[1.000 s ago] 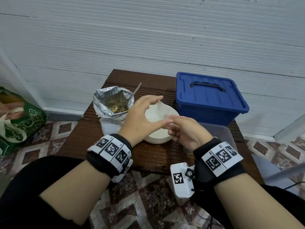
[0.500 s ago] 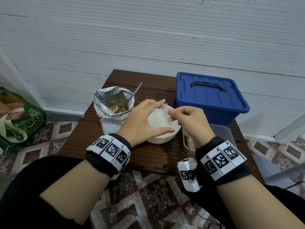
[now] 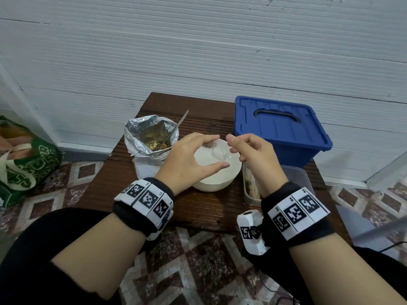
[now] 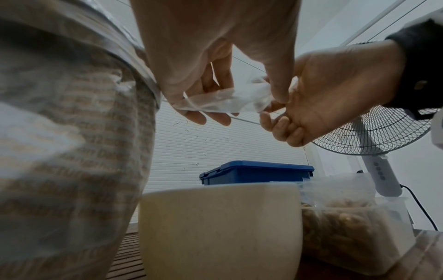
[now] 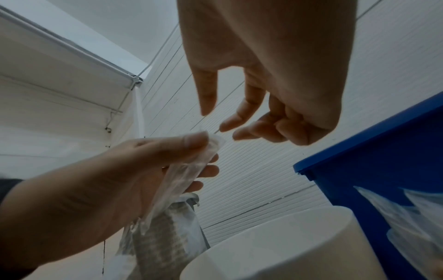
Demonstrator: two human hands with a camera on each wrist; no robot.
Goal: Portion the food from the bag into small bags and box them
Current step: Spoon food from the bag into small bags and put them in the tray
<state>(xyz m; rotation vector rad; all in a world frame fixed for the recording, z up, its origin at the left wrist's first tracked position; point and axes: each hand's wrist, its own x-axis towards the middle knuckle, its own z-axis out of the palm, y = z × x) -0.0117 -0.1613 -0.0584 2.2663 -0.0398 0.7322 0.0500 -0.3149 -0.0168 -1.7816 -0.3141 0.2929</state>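
Bagging is the step in hand, as I judge it: an empty small bag [image 4: 223, 102] has to be opened before any food goes in. Going from the left, one foil bag [image 3: 152, 137] of food stands open on the table [image 3: 198, 208] with one spoon [image 3: 176, 126] leaning in it. My left hand [image 3: 189, 159] hovers over the one white bowl [image 3: 217, 172], thumb and fingers pinching the clear bag, which hangs limp and shut above the bowl's rim. My right hand [image 3: 255, 155] sits just beside it, fingers loosely curled and holding nothing that I can see; in the right wrist view its fingertips [image 5: 230, 125] are close to the bag's top edge but apart from it. Further right, one clear tub [image 3: 301, 179] holds filled small bags; how many I cannot tell. Behind it is one blue box [image 3: 284, 133], lid on.

Next, I reckon, my right fingers must catch one layer of the film and part it from the other, so the mouth opens wide enough for the spoon. Thin plastic clings, so it calls for a light rub rather than a tug.
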